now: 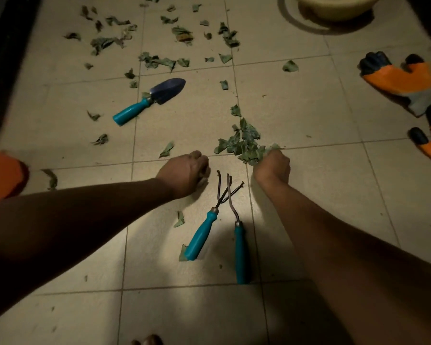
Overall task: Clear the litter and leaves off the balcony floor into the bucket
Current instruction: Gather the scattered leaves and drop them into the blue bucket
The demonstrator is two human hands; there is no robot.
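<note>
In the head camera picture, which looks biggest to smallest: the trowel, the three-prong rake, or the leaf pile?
1. Three-prong rake, though nearer the camera.
2. Trowel.
3. Leaf pile, close to the trowel, so unsure.

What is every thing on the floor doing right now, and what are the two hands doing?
Left hand: fingers curled, on the tile, apparently holding nothing.
Right hand: gripping the pile of green leaves.
Scattered green leaves: loose on the floor.
Teal-handled metal trowel: lying flat, untouched.
Teal-handled three-prong rake: lying flat, untouched.
Teal-handled hooked weeder: lying beside the rake.
Orange and black gloves: lying off the hands.
Cream plastic bucket: upright, contents unseen.
</note>
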